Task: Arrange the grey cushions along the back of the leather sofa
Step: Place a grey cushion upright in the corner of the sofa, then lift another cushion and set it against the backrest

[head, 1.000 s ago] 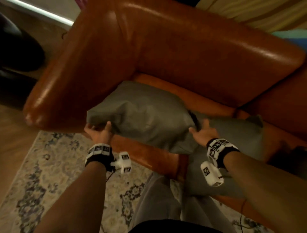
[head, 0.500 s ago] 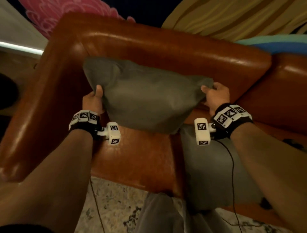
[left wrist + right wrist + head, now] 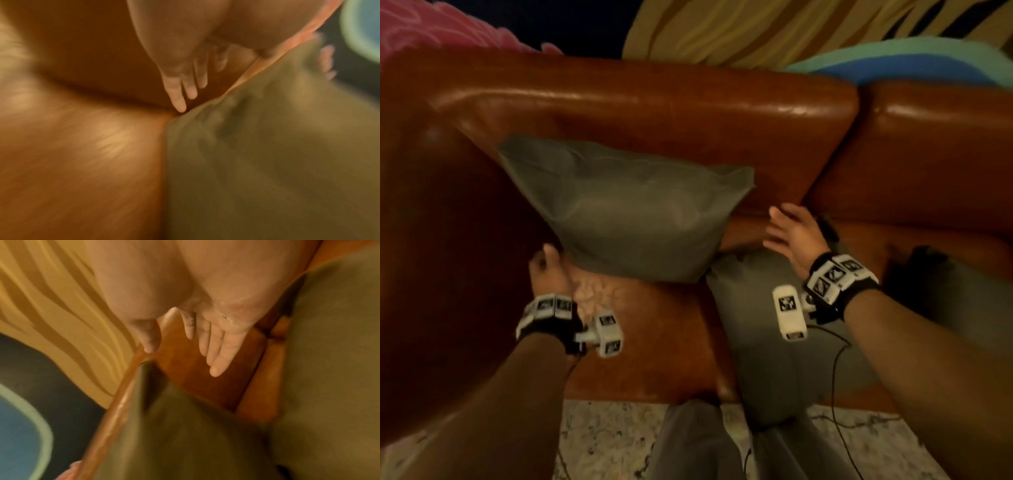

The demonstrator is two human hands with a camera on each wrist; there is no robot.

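One grey cushion stands tilted against the leather sofa's back, in the corner by the left armrest. My left hand is at its lower left corner. In the left wrist view its straight fingers point into the crease beside the cushion and hold nothing. My right hand hovers open with spread fingers, just right of that cushion and apart from it. In the right wrist view its fingers are straight. A second grey cushion lies flat on the seat under my right wrist.
A dark object lies on the seat at the right. A thin cable runs from my right wrist across the flat cushion. My grey-trousered legs stand on a patterned rug. Yellow striped fabric hangs behind the sofa.
Both hands lifted the cushion off the seat and carried it to the back. It now leans there, and both hands have let go; the right has drawn away to the right.
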